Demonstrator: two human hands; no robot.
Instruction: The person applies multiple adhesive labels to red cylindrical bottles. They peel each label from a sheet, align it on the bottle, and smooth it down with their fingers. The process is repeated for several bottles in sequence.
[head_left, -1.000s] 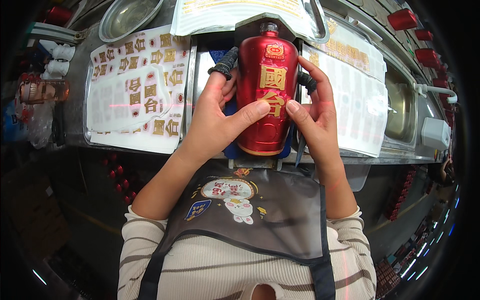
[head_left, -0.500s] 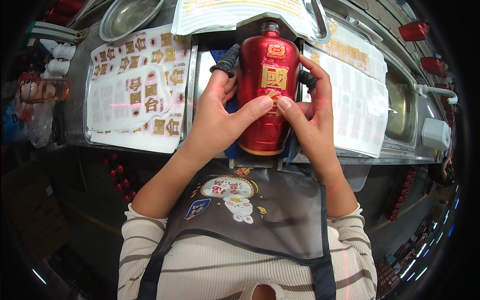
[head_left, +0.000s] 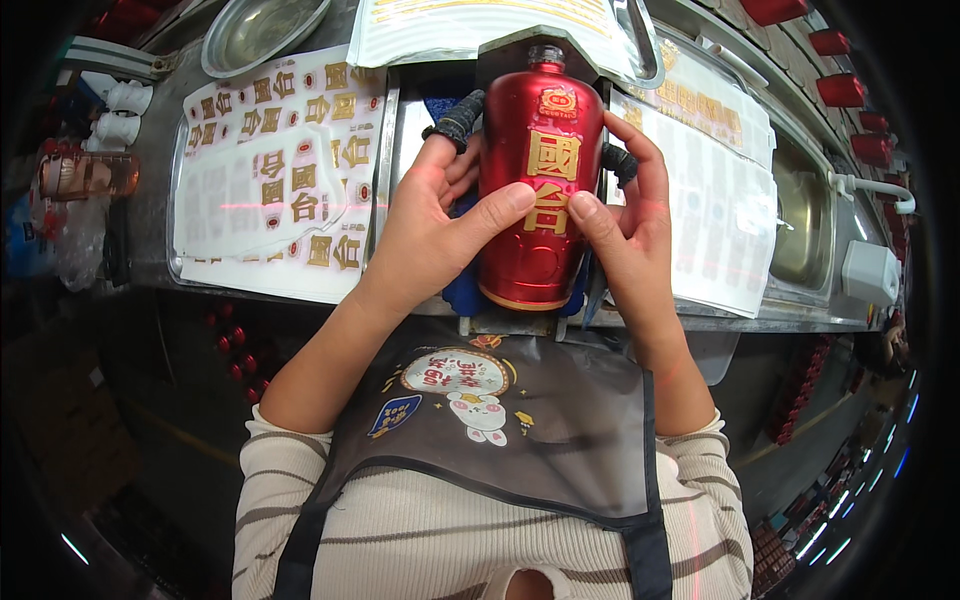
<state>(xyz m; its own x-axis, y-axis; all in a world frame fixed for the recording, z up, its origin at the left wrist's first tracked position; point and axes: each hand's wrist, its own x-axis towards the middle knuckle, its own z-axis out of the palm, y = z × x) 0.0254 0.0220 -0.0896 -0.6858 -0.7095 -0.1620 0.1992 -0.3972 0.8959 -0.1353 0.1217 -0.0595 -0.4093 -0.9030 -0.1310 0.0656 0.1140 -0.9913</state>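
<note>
A red bottle [head_left: 528, 255] with a bare threaded neck lies on its back in front of me, neck pointing away. Raised gold character decals [head_left: 553, 163] run down its front, with a small gold emblem above them. My left hand [head_left: 430, 225] holds the bottle's left side, thumb laid beside the lower character. From the other side my right hand [head_left: 640, 225] grips it, its thumb tip at the edge of that same character. A black finger cover [head_left: 458, 120] is on a left finger and another [head_left: 619, 161] on a right one.
Sheets of gold decals [head_left: 345, 105] lie in a tray at left, pale backing sheets [head_left: 725, 215] at right. A metal bowl [head_left: 265, 35] and more sheets [head_left: 490, 25] stand farther back. At far right are a sink [head_left: 805, 235] and a white tap [head_left: 875, 185].
Both thumbs have drawn apart from the middle of the lower character to its edges, so it now shows. The bottle has shifted very slightly to the right.
</note>
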